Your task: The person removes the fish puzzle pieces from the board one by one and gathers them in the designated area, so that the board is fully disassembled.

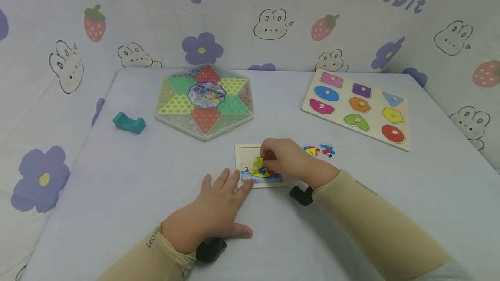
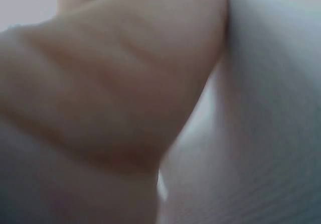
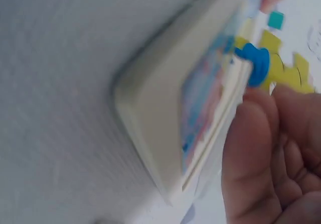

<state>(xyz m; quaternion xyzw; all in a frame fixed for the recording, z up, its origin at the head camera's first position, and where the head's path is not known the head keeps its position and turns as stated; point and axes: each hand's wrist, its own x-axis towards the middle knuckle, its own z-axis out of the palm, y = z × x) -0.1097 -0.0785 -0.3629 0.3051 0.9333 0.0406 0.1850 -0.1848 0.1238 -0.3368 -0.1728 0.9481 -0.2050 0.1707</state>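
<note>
A small wooden jigsaw tray (image 1: 238, 155) lies at the middle of the table, its lower part filled with a blue printed picture. Over it my right hand (image 1: 291, 157) pinches a yellow and blue jigsaw piece (image 3: 283, 76), which stands tilted up from the tray in the right wrist view. Flat on the table, my left hand (image 1: 215, 209) has its fingers spread, the fingertips at the tray's left and lower-left edge. Two loose jigsaw pieces (image 1: 327, 150) lie beyond my right wrist, partly hidden. The left wrist view holds mostly blurred skin.
A hexagonal Chinese checkers board (image 1: 175, 122) lies at the back left, with a teal curved block (image 1: 129, 123) to its left. At the back right is a wooden shape board (image 1: 375, 131) with knobbed pieces. Black wrist devices (image 1: 211, 249) sit under both wrists.
</note>
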